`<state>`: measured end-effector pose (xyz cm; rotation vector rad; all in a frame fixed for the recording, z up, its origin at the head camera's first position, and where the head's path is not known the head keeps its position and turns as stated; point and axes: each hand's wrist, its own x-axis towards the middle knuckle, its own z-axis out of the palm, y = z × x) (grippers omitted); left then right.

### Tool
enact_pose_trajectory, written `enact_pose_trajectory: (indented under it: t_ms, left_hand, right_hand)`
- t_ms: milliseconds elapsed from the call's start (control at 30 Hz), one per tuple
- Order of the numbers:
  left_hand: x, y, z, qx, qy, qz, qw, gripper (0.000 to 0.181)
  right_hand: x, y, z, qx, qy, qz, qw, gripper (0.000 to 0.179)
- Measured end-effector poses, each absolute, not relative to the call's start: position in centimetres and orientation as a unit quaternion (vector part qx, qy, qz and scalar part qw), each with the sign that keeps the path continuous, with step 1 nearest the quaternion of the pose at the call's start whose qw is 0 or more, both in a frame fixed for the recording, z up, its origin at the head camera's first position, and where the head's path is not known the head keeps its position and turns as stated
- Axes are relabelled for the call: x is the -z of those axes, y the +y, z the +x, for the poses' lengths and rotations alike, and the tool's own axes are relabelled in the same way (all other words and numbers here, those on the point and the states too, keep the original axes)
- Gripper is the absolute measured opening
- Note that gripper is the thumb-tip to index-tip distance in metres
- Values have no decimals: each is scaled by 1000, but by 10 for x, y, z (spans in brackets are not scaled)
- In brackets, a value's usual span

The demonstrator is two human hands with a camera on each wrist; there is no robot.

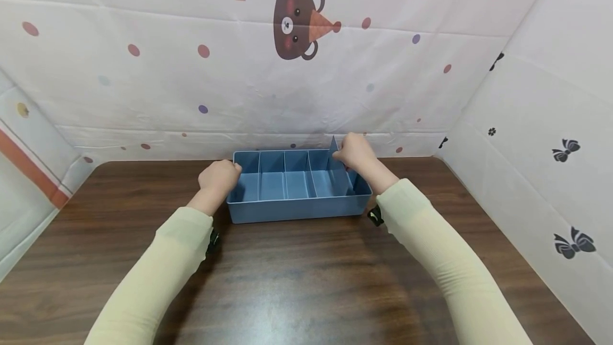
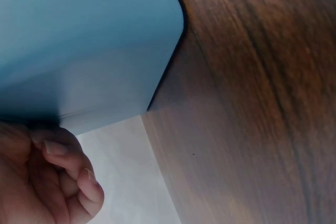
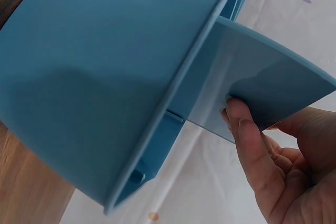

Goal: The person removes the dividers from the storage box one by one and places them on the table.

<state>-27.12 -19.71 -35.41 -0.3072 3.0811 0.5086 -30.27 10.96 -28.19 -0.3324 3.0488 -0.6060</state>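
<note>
A long blue organizer box point(image 1: 297, 210) with several compartments lies on the table. My right hand point(image 1: 355, 152) pinches a thin blue divider panel point(image 1: 341, 177) near the box's right end. That divider point(image 3: 278, 72) stands tilted, its far corner raised above the rim, and the right hand's fingers point(image 3: 249, 142) press on its face. My left hand point(image 1: 219, 175) grips the left end wall of the box at the rim, thumb on the inner side. In the left wrist view the curled fingers point(image 2: 73, 169) lie against the outside of the box point(image 2: 100, 72).
The brown wooden table point(image 1: 287, 276) reaches back to a white patterned sheet point(image 1: 239, 79) right behind the box. Another white sheet point(image 1: 541, 174) rises along the right side. Dark wrist straps point(image 1: 375, 215) sit under both sleeves.
</note>
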Motion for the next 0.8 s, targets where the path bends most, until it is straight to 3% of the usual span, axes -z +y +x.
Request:
enact_pose_trajectory:
  t_ms: [800]
  left_hand:
    - [353, -199, -271, -165, 982, -93, 6, 48]
  right_hand:
    - [267, 110, -301, 211, 973, -97, 1, 50]
